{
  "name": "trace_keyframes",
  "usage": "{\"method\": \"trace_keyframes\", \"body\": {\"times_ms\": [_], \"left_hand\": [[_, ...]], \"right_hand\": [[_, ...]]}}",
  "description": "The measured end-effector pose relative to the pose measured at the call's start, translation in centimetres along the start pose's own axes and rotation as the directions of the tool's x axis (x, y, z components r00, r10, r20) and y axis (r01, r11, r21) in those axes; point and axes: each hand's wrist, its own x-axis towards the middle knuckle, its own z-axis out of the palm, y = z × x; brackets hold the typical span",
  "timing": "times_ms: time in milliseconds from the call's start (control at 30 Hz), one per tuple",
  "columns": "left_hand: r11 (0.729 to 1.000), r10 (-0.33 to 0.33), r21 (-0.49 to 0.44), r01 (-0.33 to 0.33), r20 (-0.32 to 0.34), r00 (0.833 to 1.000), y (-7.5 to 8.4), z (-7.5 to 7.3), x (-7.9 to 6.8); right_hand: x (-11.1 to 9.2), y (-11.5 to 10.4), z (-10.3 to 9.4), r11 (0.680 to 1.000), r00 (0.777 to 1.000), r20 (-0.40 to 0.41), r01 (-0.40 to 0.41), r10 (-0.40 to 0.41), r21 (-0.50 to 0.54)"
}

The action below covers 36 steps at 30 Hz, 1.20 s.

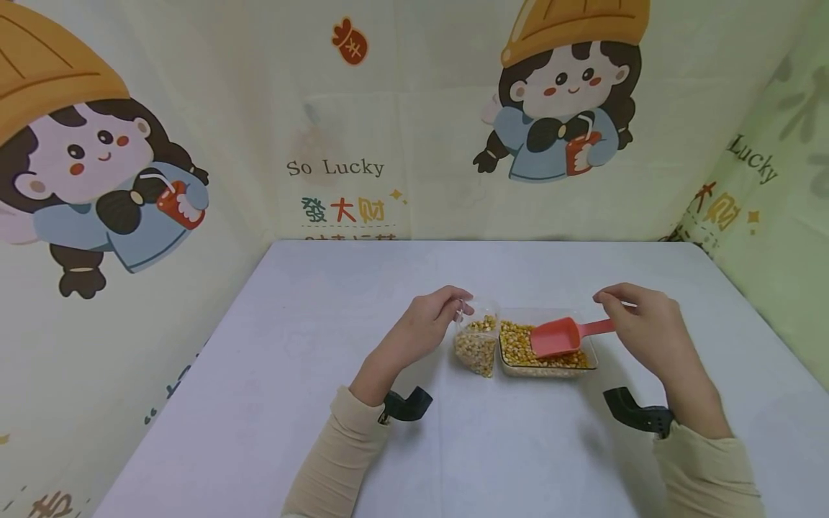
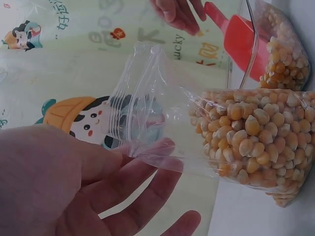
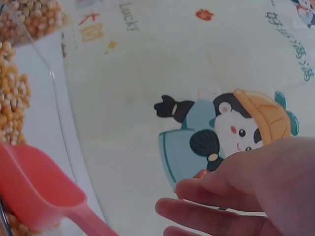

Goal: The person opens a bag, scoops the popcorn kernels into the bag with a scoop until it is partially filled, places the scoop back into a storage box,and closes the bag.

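Note:
My left hand [image 1: 429, 320] pinches the upper edge of a clear zip bag [image 2: 152, 108] between thumb and fingers. Corn kernels [image 2: 256, 132] fill the lower part of the bag, which stands on the table. Beside it, to the right, is a clear rectangular container [image 1: 550, 372] with more corn kernels [image 1: 516, 345] inside. A red scoop [image 1: 555, 338] lies on those kernels, its handle sticking out over the right rim. Close to the handle hovers my right hand [image 1: 648, 327]; in the right wrist view its fingers [image 3: 182, 209] are loosely bent and apart from the scoop.
The white table [image 1: 311, 324] runs back to a patterned cloth backdrop [image 1: 440, 144] with cartoon figures and lettering. A similar cloth hangs along both sides. Black camera mounts [image 1: 406, 404] sit on both wrists.

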Motion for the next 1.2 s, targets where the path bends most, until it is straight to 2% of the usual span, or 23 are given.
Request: {"method": "trace_keyframes", "body": {"times_ms": [267, 533, 733, 967, 1200], "left_hand": [[1.000, -0.015, 0.003, 0.015, -0.007, 1.000, -0.2, 0.1, 0.0], [1.000, -0.017, -0.001, 0.017, -0.044, 0.999, -0.2, 0.3, 0.0], [1.000, -0.019, -0.001, 0.019, -0.066, 0.998, -0.3, 0.5, 0.1], [0.999, 0.004, 0.036, 0.001, -0.119, 0.993, -0.4, 0.5, 0.2], [0.988, 0.082, 0.142, -0.053, -0.206, 0.975, -0.6, 0.6, 0.3]], "right_hand": [[-0.7, -1.9, 0.9, 0.993, 0.993, -0.019, 0.115, -0.114, 0.038], [-1.0, -3.5, 1.9, 0.986, 0.986, 0.075, 0.143, -0.149, 0.083], [-1.2, -4.3, 2.8, 0.976, 0.973, 0.106, 0.193, -0.204, 0.100], [-1.5, -5.2, 3.9, 0.955, 0.949, 0.135, 0.268, -0.284, 0.126], [-1.8, -6.1, 4.9, 0.943, 0.920, 0.213, 0.305, -0.328, 0.136]]}}
